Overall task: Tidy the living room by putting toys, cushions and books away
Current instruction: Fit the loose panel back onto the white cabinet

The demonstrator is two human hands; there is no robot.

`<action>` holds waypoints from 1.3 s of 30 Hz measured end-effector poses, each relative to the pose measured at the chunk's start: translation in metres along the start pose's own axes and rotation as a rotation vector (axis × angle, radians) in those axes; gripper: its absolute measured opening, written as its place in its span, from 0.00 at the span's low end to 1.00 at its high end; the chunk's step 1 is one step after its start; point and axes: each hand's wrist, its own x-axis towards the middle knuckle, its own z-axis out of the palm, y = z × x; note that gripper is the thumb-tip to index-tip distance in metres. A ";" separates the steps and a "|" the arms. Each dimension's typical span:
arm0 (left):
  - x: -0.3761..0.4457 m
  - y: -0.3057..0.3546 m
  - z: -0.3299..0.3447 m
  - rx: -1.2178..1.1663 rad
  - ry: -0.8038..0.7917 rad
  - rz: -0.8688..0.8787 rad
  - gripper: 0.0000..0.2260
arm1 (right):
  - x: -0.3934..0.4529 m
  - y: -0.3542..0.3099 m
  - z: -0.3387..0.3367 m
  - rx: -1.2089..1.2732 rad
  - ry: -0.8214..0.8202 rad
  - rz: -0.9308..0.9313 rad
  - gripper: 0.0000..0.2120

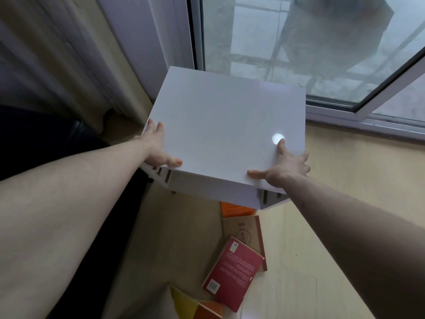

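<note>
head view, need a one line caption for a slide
Both hands, left hand and right hand, grip a white cabinet above books scattered on the floor.

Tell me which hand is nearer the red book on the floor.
Right. The right hand grips the white cabinet's near right corner, above the red book; the left hand holds the far left edge.

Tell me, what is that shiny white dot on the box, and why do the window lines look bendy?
In the head view, the dot is glare, a lamp or light reflected off the glossy white cabinet top, beside the right hand; the window frame leans and curves because the wide-angle lens distorts the edges; beyond the glass it looks hazy and dim.
</note>
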 end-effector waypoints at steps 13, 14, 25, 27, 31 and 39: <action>0.009 -0.006 0.005 0.037 0.055 0.021 0.60 | 0.001 0.000 0.001 -0.018 -0.005 -0.034 0.65; 0.010 -0.006 0.005 0.039 0.057 0.023 0.60 | 0.002 0.001 0.001 -0.022 -0.003 -0.036 0.65; 0.000 -0.006 0.016 0.024 0.166 0.000 0.54 | 0.007 0.011 0.014 0.019 0.087 -0.106 0.51; -0.014 -0.003 0.028 0.051 0.291 -0.007 0.45 | -0.006 0.019 0.025 0.032 0.177 -0.136 0.42; -0.055 0.015 0.077 -0.024 0.532 0.022 0.25 | -0.051 0.050 0.061 -0.047 0.310 -0.315 0.33; -0.168 0.005 0.218 0.019 0.313 0.235 0.30 | -0.145 0.167 0.088 0.031 0.162 -0.552 0.29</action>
